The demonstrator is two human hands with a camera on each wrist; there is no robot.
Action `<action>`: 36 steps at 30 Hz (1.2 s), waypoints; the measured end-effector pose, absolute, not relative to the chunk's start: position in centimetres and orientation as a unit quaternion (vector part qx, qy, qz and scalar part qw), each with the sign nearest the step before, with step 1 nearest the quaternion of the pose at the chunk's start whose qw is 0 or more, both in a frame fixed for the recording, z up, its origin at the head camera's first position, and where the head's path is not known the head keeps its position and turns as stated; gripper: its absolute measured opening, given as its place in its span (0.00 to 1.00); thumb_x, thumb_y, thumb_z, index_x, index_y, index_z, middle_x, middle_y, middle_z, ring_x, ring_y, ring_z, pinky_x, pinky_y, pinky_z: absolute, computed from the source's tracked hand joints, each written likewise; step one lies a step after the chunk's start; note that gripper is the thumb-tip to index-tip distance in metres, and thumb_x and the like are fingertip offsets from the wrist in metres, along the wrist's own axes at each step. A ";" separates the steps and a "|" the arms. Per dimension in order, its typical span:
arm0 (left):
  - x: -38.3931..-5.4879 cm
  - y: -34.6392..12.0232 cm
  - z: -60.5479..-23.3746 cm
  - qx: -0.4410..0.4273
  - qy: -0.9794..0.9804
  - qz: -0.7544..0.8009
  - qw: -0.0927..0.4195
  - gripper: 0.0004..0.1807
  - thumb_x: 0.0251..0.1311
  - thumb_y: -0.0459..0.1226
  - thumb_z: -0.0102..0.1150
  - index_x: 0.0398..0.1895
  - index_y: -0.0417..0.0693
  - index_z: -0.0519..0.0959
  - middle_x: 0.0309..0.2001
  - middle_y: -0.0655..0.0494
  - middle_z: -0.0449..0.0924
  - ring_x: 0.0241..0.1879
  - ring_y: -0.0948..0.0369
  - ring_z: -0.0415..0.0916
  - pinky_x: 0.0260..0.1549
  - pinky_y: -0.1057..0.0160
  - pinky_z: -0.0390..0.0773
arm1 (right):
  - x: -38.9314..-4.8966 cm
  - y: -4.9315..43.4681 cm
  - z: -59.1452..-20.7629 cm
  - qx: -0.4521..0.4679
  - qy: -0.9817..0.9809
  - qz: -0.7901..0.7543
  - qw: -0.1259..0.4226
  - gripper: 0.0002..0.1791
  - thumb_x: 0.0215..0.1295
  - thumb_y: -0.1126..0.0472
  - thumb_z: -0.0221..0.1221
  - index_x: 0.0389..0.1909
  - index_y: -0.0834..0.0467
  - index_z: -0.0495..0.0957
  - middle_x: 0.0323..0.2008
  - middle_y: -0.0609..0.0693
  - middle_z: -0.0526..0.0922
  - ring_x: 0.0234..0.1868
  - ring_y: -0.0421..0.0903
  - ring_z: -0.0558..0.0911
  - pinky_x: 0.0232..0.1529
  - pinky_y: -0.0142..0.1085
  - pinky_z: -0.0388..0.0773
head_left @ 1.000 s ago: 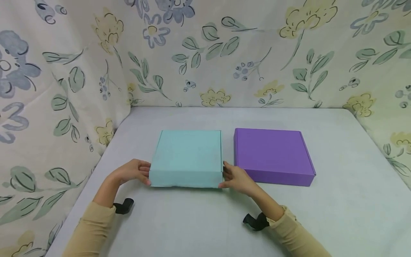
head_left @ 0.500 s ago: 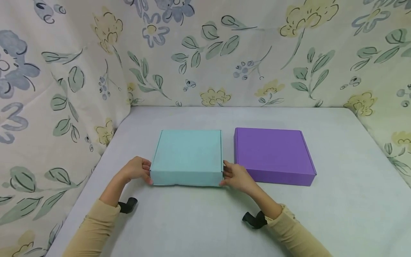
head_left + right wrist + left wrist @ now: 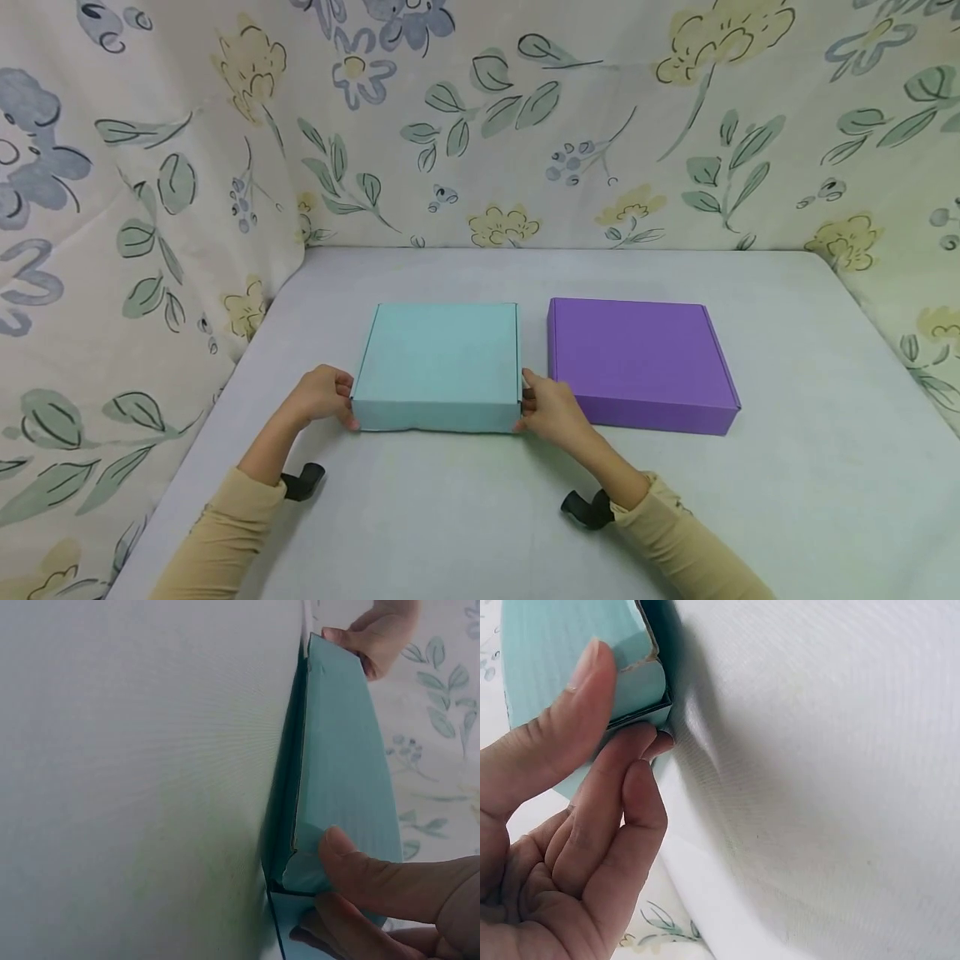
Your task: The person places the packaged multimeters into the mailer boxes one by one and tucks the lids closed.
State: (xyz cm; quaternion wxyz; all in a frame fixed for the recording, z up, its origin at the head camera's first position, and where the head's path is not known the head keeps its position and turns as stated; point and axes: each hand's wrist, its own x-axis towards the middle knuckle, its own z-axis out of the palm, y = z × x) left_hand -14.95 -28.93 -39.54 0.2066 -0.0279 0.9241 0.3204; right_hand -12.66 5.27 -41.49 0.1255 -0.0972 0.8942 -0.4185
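Note:
A light blue cardboard box [image 3: 442,354] with a shut lid lies on the white table, left of centre. My left hand [image 3: 324,398] grips its front left corner. In the left wrist view, that thumb [image 3: 585,686] lies on the front face and the curled fingers [image 3: 622,802] are at the corner. At the front right corner, my right hand [image 3: 555,410] grips the box. Its thumb [image 3: 352,859] presses the front face in the right wrist view, with the other fingers bent around the side and partly hidden.
Close to the right of the blue box lies a purple box [image 3: 637,354], also shut, behind my right hand. A floral cloth [image 3: 480,125] hangs behind and beside the white table [image 3: 450,517]. Black wrist straps [image 3: 588,510] show at both sleeves.
My left hand has shifted slightly right and away from me, closer onto the corner. The blue box's front edge sits a touch farther back. The purple box has not moved.

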 end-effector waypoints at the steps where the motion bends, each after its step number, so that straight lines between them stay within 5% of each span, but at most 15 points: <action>1: -15.0 -28.9 -39.5 -0.029 0.925 0.319 0.206 0.38 0.34 0.24 0.78 0.52 0.18 0.71 0.43 0.36 0.79 0.43 0.47 0.76 0.47 0.46 0.76 | -12.7 5.3 -41.5 -0.098 0.896 -0.416 0.124 0.48 0.43 0.75 0.73 0.67 0.76 0.60 0.43 0.65 0.83 0.39 0.49 0.83 0.36 0.35 0.81; 6: -15.1 -28.8 -39.6 -0.024 0.926 0.317 0.205 0.36 0.34 0.24 0.77 0.51 0.18 0.72 0.41 0.37 0.80 0.42 0.48 0.76 0.45 0.47 0.77 | -12.7 5.3 -41.6 -0.105 0.900 -0.405 0.119 0.46 0.44 0.76 0.72 0.66 0.76 0.61 0.29 0.54 0.80 0.26 0.41 0.71 0.26 0.31 0.69; 13: -14.9 -28.7 -39.8 -0.026 0.927 0.320 0.196 0.33 0.33 0.23 0.77 0.48 0.20 0.74 0.38 0.41 0.80 0.38 0.51 0.76 0.41 0.50 0.77 | -12.8 5.2 -41.7 -0.119 0.909 -0.387 0.098 0.43 0.42 0.74 0.73 0.63 0.75 0.67 0.40 0.63 0.85 0.38 0.47 0.83 0.35 0.37 0.80; 20: -14.6 -28.4 -39.7 -0.036 0.932 0.312 0.180 0.33 0.33 0.23 0.77 0.48 0.20 0.74 0.37 0.41 0.80 0.37 0.51 0.75 0.40 0.51 0.77 | -12.8 4.9 -41.6 -0.128 0.925 -0.349 0.077 0.31 0.41 0.73 0.75 0.49 0.71 0.74 0.39 0.64 0.84 0.40 0.52 0.84 0.33 0.37 0.80; 25: -14.7 -27.9 -39.5 -0.023 0.943 0.289 0.161 0.19 0.32 0.23 0.77 0.29 0.30 0.76 0.24 0.50 0.74 0.28 0.56 0.68 0.27 0.60 0.71 | -12.7 4.5 -41.3 -0.134 0.946 -0.291 0.058 0.23 0.40 0.72 0.76 0.35 0.69 0.72 0.27 0.59 0.81 0.27 0.46 0.75 0.24 0.35 0.75; 28: -14.8 -27.6 -39.5 -0.011 0.950 0.273 0.149 0.20 0.32 0.24 0.76 0.18 0.41 0.70 0.18 0.55 0.66 0.23 0.59 0.62 0.22 0.64 0.61 | -12.5 4.3 -41.3 -0.153 0.953 -0.260 0.034 0.22 0.41 0.71 0.75 0.28 0.65 0.68 0.24 0.59 0.80 0.24 0.46 0.77 0.23 0.36 0.76; 36: -15.1 -27.5 -39.5 -0.009 0.955 0.260 0.144 0.24 0.32 0.24 0.75 0.14 0.47 0.64 0.16 0.58 0.61 0.21 0.61 0.58 0.21 0.66 0.57 | -12.5 4.3 -41.8 -0.192 0.947 -0.255 -0.039 0.23 0.41 0.76 0.72 0.22 0.62 0.64 0.21 0.61 0.79 0.22 0.44 0.75 0.21 0.38 0.78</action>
